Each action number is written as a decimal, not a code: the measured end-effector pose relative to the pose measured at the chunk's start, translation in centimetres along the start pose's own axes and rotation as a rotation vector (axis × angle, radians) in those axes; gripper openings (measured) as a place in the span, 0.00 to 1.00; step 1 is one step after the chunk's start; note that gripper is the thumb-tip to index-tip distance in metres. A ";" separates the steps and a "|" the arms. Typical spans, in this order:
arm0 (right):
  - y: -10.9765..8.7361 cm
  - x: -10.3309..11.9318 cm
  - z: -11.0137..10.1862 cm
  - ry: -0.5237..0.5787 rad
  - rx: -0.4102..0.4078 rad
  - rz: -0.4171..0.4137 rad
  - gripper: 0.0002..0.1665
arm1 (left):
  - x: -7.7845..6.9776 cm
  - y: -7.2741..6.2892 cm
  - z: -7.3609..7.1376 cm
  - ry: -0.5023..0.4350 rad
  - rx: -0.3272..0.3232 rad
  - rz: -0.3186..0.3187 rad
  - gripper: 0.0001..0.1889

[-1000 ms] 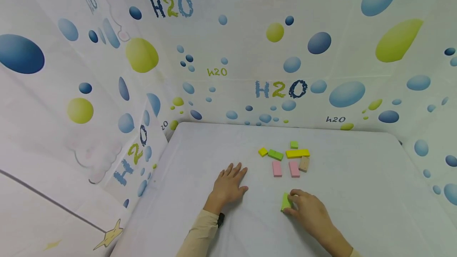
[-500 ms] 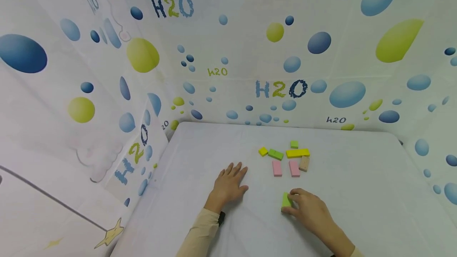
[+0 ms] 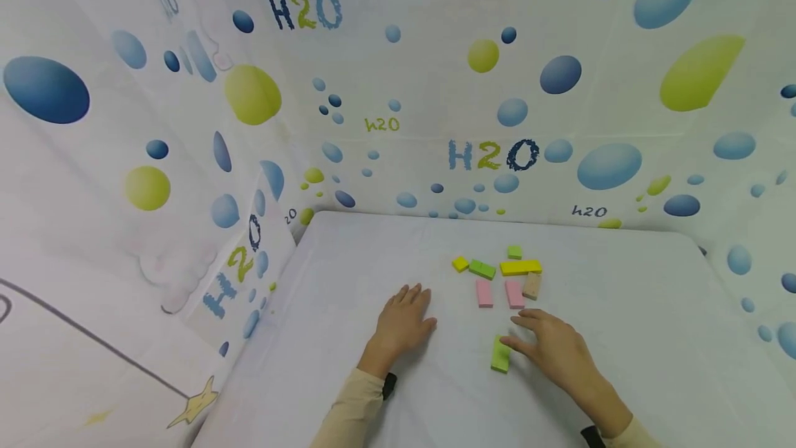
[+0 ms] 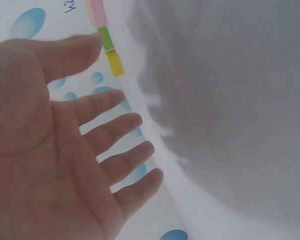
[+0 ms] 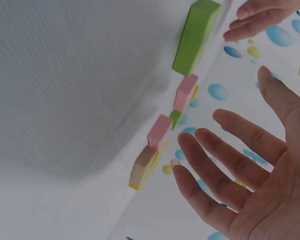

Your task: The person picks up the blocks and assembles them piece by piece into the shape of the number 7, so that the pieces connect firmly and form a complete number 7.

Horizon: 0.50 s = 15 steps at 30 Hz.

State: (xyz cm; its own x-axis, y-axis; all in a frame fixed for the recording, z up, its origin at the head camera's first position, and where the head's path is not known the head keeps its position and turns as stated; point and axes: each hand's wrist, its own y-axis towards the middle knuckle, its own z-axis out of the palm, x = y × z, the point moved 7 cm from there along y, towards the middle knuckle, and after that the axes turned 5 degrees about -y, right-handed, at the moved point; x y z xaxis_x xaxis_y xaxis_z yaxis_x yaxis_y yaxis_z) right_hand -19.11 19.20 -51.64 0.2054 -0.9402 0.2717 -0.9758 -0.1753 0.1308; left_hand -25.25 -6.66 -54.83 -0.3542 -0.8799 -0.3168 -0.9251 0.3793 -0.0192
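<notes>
Lime-green rectangular block, probably painted wood (image 3: pixel 500 357): lies on white-covered worktop (image 3: pixel 323 282), between grips. Left grip (image 3: pixel 401 325) empty, fingers extended. Right grip (image 3: pixel 555 350) pinched block half a second ago; now released, fingers spread. Placement seems finished. Blue-and-green-spotted white backdrop (image 3: pixel 429 88) reads "H2O", "h2O" repeatedly; no label seen on block.

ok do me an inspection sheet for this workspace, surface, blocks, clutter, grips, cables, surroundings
Surface: white table, light, no spill seen.
Job's things: near green block, lying apart from the others; beyond it, two pink blocks, wooden block, yellow bar, small yellow block, darker green block, small green block.
Clutter: nothing seen.
Left grip: open, palm down, holding nothing.
Right grip: open at the near green block's right side, holding nothing.
Cables: nothing seen.
Surroundings: pale backdrop with blue and green spots, "H2O" lettering.
</notes>
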 end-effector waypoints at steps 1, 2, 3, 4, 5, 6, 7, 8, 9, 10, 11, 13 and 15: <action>0.2 -0.1 -0.1 -0.003 0.000 0.002 0.31 | -0.3 0.0 -0.2 0.004 -0.024 0.009 0.32; 0.3 -0.1 -0.2 -0.006 -0.003 0.003 0.30 | -0.5 -0.1 -0.5 0.005 -0.042 0.013 0.31; 0.5 -0.1 -0.3 -0.005 -0.005 0.003 0.29 | -0.8 -0.2 -0.8 -0.001 -0.062 0.016 0.30; 0.7 -0.2 -0.3 -0.003 -0.008 0.003 0.29 | -1.0 -0.2 -1.0 -0.009 -0.072 0.014 0.30; 0.8 -0.2 -0.4 -0.001 -0.013 0.001 0.29 | -1.3 -0.3 -1.2 -0.014 -0.086 0.014 0.29; 1.0 -0.2 -0.5 0.003 -0.020 -0.003 0.29 | -1.6 -0.4 -1.4 -0.023 -0.096 0.011 0.29; 1.2 -0.2 -0.5 0.004 -0.027 -0.008 0.28 | -1.8 -0.4 -1.5 -0.031 -0.107 0.008 0.28; 1.3 -0.2 -0.6 0.005 -0.033 -0.012 0.28 | -2.0 -0.5 -1.7 -0.037 -0.115 0.004 0.27; 1.5 -0.2 -0.6 0.006 -0.039 -0.016 0.28 | -2.3 -0.6 -1.8 -0.044 -0.130 0.001 0.26; 1.7 -0.3 -0.6 0.004 -0.044 -0.020 0.27 | -2.5 -0.7 -1.9 -0.053 -0.144 -0.005 0.25; 1.9 -0.3 -0.6 0.001 -0.049 -0.021 0.27 | -2.8 -0.8 -2.0 -0.064 -0.157 -0.010 0.24; 2.3 -0.4 -0.6 -0.001 -0.053 -0.021 0.26 | -3.3 -1.0 -2.1 -0.085 -0.176 -0.022 0.22; 2.8 -0.6 -0.5 0.000 -0.050 -0.015 0.27 | -3.8 -1.1 -2.2 -0.113 -0.193 -0.026 0.20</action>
State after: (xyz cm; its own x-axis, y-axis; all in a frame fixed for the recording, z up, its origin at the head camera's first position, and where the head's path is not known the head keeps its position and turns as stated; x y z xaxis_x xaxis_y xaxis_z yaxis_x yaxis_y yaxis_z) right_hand -21.91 19.43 -50.97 0.2204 -0.9375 0.2695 -0.9675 -0.1749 0.1827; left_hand -23.18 -4.36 -51.48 -0.3226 -0.8467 -0.4231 -0.9465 0.2859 0.1497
